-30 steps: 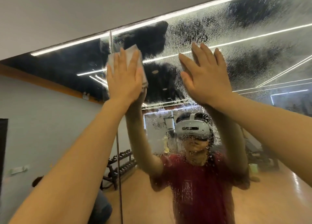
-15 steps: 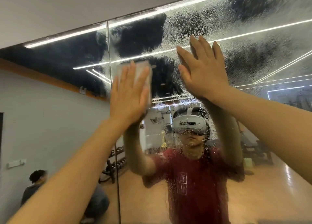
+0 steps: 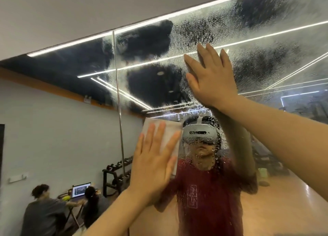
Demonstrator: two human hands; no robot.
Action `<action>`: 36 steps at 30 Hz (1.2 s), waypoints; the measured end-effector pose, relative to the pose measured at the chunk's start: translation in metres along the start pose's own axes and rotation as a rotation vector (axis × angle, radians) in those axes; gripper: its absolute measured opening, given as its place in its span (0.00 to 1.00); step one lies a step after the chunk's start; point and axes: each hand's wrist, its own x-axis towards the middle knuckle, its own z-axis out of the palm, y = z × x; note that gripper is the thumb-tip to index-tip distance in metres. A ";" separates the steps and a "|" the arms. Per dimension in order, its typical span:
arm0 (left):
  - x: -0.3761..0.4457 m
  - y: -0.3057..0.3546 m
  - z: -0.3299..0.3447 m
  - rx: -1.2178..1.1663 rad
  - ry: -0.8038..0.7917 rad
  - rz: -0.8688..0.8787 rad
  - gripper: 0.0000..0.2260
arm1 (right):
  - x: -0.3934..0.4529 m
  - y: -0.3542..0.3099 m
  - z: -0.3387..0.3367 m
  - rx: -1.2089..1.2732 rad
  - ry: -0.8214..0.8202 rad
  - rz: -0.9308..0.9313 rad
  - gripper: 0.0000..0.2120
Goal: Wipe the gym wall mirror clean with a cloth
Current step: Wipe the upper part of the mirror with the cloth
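Your left hand (image 3: 154, 162) lies flat against the mirror (image 3: 266, 40), with the fingers straight and a little spread, and it presses the cloth (image 3: 169, 138) onto the glass. The cloth is a pale, folded square; its upper part and right edge show past your fingertips, at the height of the reflected headset (image 3: 199, 133). Your left forearm rises to it from the bottom of the view.

Your right hand (image 3: 211, 79) is higher and to the right, also flat on the glass, palm forward. Its fingers are straight and close together, the thumb held a little apart, and it holds nothing. The right arm comes in from the right edge.

The glass around the right hand and along the top is covered with fine drops and a whitish film, with some darker clear patches between. A thin vertical seam (image 3: 118, 102) divides two mirror panels, just left of the cloth. In the reflection you can see a dumbbell rack (image 3: 116, 171) and a laptop (image 3: 81, 189) with a lit screen at lower left.
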 end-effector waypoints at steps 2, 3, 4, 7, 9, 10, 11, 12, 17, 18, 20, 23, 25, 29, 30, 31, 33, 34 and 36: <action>0.013 -0.007 -0.002 0.013 -0.013 0.016 0.25 | 0.000 0.000 0.000 -0.001 -0.001 0.004 0.26; 0.028 -0.013 -0.005 0.008 -0.010 -0.003 0.25 | 0.000 0.000 0.000 0.002 -0.001 0.008 0.26; 0.048 -0.021 -0.010 -0.004 0.008 -0.045 0.25 | 0.000 0.000 0.001 0.005 -0.003 0.012 0.26; 0.117 -0.048 -0.026 -0.043 0.049 -0.211 0.26 | 0.001 0.001 0.001 0.007 -0.009 0.009 0.26; 0.148 -0.060 -0.037 -0.030 0.046 -0.261 0.26 | 0.001 0.001 0.001 0.001 -0.010 0.007 0.26; 0.153 -0.061 -0.038 -0.029 0.043 -0.266 0.26 | 0.001 0.001 0.001 0.000 -0.011 0.008 0.26; 0.152 -0.059 -0.038 -0.036 0.046 -0.268 0.26 | 0.001 0.001 0.001 -0.002 -0.015 0.009 0.26; 0.143 -0.052 -0.035 -0.041 0.052 -0.271 0.26 | 0.001 0.001 0.002 -0.004 -0.017 0.009 0.26; 0.053 -0.003 -0.011 -0.055 0.020 -0.172 0.26 | 0.002 0.001 0.000 0.005 -0.021 0.001 0.28; 0.039 0.002 -0.007 -0.037 0.010 -0.139 0.26 | 0.002 0.001 0.000 0.005 -0.027 0.003 0.28; 0.029 0.002 -0.004 -0.004 -0.005 -0.097 0.25 | 0.002 0.001 -0.001 0.007 -0.032 0.008 0.29; 0.056 -0.007 -0.011 -0.011 -0.003 -0.114 0.25 | 0.003 0.002 -0.004 0.051 -0.040 -0.011 0.29; 0.096 -0.019 -0.020 -0.028 0.025 -0.179 0.25 | 0.000 0.005 -0.007 0.114 0.026 -0.009 0.28; 0.193 -0.049 -0.047 -0.059 0.031 -0.298 0.24 | -0.010 0.028 -0.019 0.084 0.123 0.059 0.27; 0.210 -0.052 -0.051 -0.070 0.016 -0.314 0.24 | -0.012 0.038 -0.022 0.065 0.109 0.071 0.27; 0.220 -0.052 -0.053 -0.074 0.008 -0.322 0.24 | -0.015 0.048 -0.026 0.050 0.110 0.081 0.28; 0.223 -0.048 -0.053 -0.063 0.021 -0.323 0.24 | -0.018 0.065 -0.030 0.031 0.123 0.098 0.30; 0.217 -0.042 -0.051 -0.056 0.034 -0.314 0.24 | -0.019 0.071 -0.031 0.016 0.104 0.112 0.30; 0.192 -0.026 -0.043 -0.033 0.051 -0.272 0.24 | -0.020 0.078 -0.028 -0.019 0.040 0.133 0.31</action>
